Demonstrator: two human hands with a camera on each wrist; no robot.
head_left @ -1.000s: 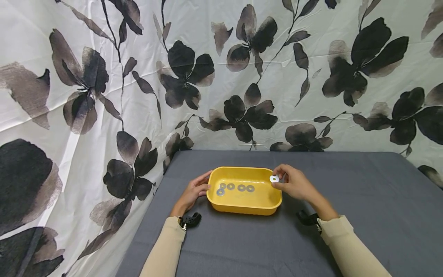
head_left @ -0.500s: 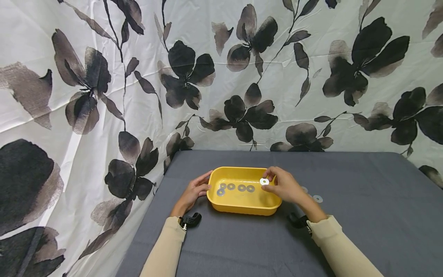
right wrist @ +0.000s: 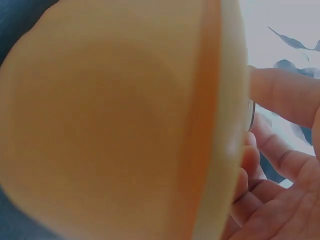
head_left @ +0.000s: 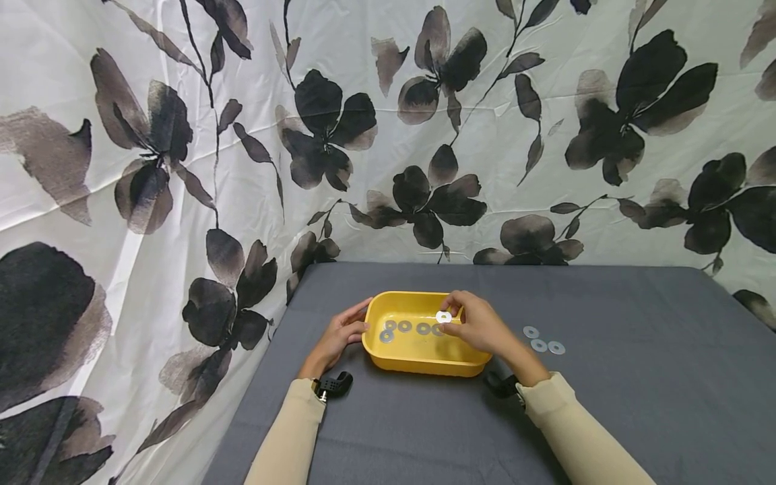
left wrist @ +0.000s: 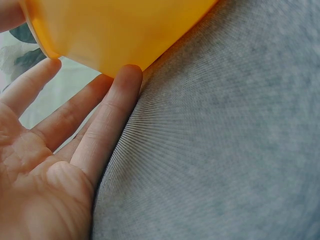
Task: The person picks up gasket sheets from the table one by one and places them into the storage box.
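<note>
While touching yellow tray (head_left: pixel 424 366) at left edge with spread left hand (head_left: pixel 333 340), pinching washer (head_left: pixel 439 315) over tray with right hand (head_left: pixel 479 325).

Long sleeves, both arms, cream/lt. beige, plain, matte. L sleeve (head_left: pixel 285 434) ends in a neat band at the wrist; R sleeve (head_left: pixel 585 431) has a looser, wider cuff w/ a few soft creases. L hand (head_left: pixel 333 340) & R hand (head_left: pixel 475 327) are bare. Each wrist wears a blk. curved unit, L unit (head_left: pixel 335 384) & R unit (head_left: pixel 501 386) (tiny dots on the L one, too sm. to make out), w/ a silvery bit next to it.
</note>
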